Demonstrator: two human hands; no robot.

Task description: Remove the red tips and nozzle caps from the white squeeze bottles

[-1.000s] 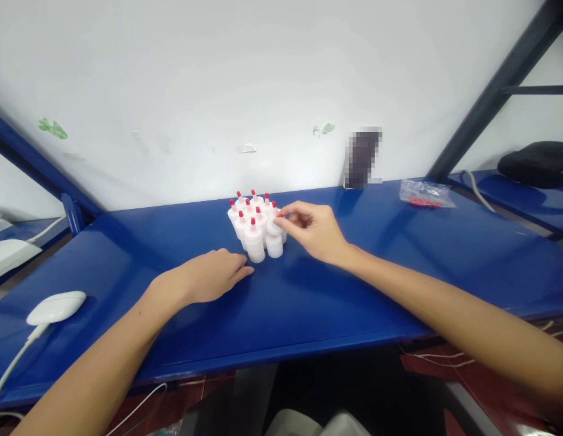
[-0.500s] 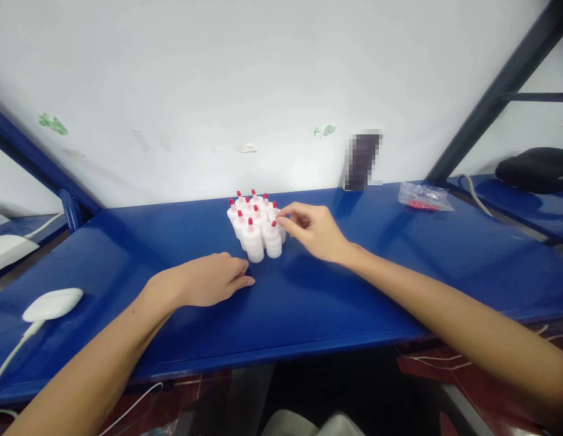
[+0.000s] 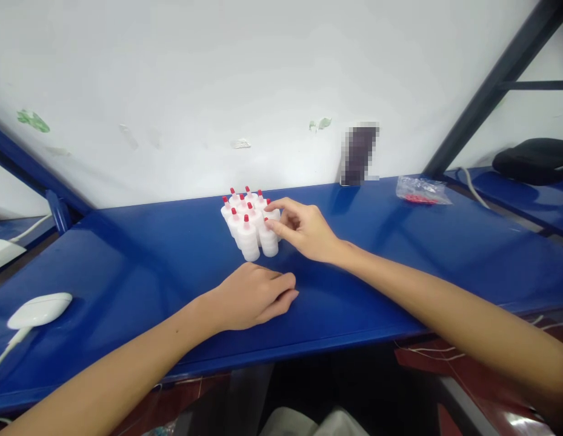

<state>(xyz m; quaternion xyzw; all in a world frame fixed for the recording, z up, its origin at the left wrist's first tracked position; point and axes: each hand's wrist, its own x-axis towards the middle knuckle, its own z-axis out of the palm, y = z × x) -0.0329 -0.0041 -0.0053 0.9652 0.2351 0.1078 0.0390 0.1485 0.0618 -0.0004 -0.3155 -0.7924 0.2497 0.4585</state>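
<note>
Several small white bottles [image 3: 248, 241] with red-tipped nozzles stand upright in a tight cluster on the blue table [image 3: 172, 242]. At the cluster's right side is my right hand [image 3: 303, 229], with thumb and index finger apart around the top of the front-right bottle [image 3: 269, 242]; the thumb is at its red tip. The other fingers are curled. My left hand [image 3: 263, 297] rests low over the table in front of the bottles, fingers curled inward; what is under them, if anything, is hidden.
A clear plastic bag [image 3: 422, 191] with red pieces lies at the back right. A dark pixelated object [image 3: 359, 154] leans on the wall. A white device [image 3: 40, 310] with a cable lies at the left. A black case [image 3: 536, 160] sits far right.
My left hand has moved right and nearer the table's front edge, from beside the bottles to in front of them. My right thumb and index finger have spread slightly. The view has shifted a little.
</note>
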